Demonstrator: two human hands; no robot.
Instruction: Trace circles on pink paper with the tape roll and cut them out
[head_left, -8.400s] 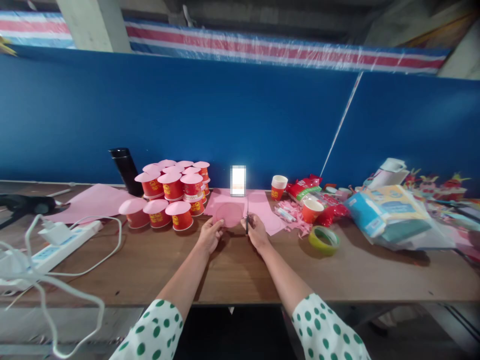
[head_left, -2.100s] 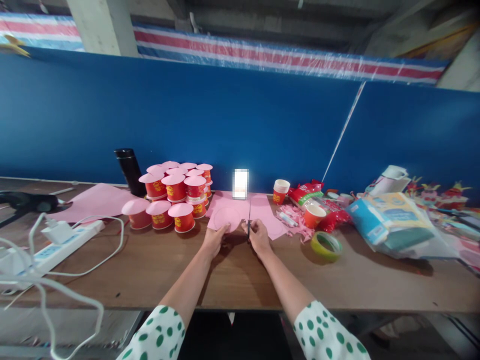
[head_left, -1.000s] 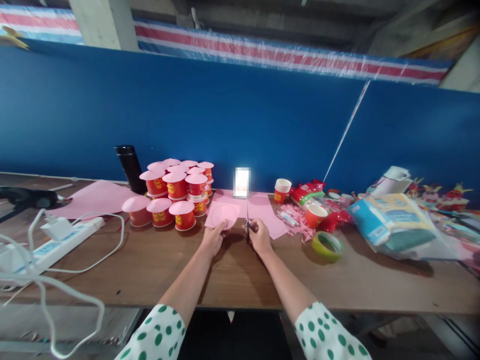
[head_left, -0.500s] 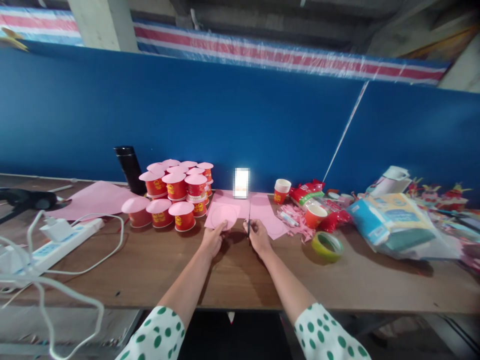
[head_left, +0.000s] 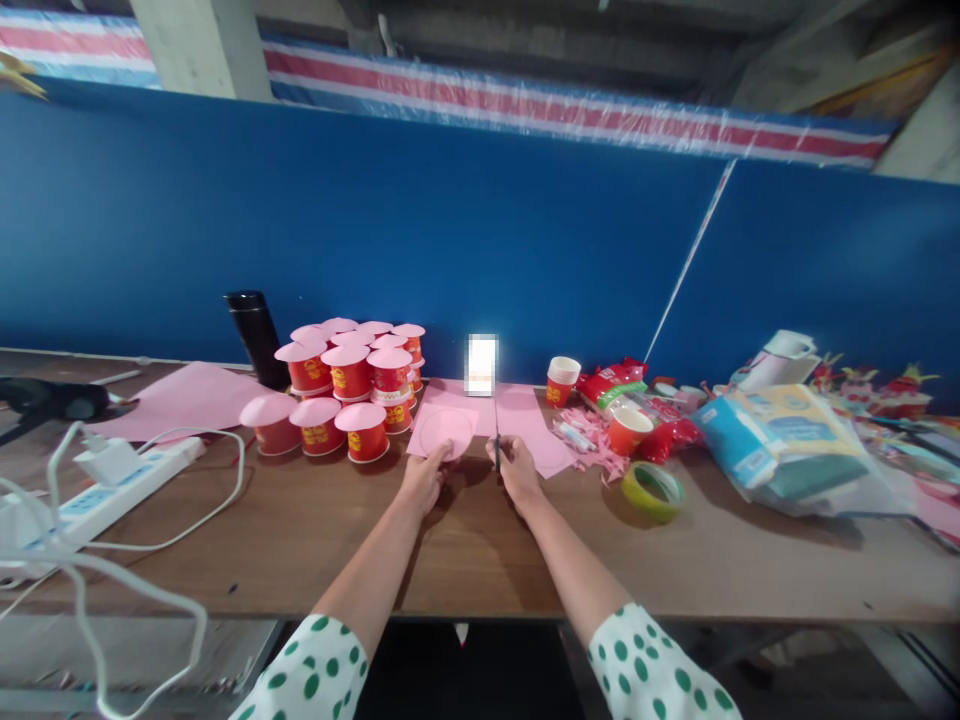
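a long brown counter (head_left: 480, 560) with a wood-look top runs across the whole view, backed by a tall blue panel (head_left: 450, 220). above that hangs striped sheeting (head_left: 525, 95) in red, white and blue, with a concrete pillar (head_left: 191, 50) rising behind and a dim ceiling overhead.

mid-counter, the left hand (head_left: 424, 478) pinches a pink paper piece (head_left: 444, 432) by its near edge; a circle outline shows on it, and it overlaps a larger pink sheet (head_left: 519, 405). the right hand (head_left: 519, 474) grips dark scissors (head_left: 497, 457), pointing away from the person, just right of the piece.

the front edge runs straight, and a wide strip of brown top shows between it and the hands, under the forearms. on the left, red cups (head_left: 364, 443) topped with pink discs stand near the left hand, and a white power strip (head_left: 127, 500) with looping cables crowds the corner. on the right, pink scraps (head_left: 600, 455), a loose cup (head_left: 628, 432) and a yellow-green tape roll (head_left: 652, 492) lie near the right hand; a blue packet (head_left: 787, 440) sits farther out.

the red cups carry yellow characters too small to read; print on the blue packet is blurred.
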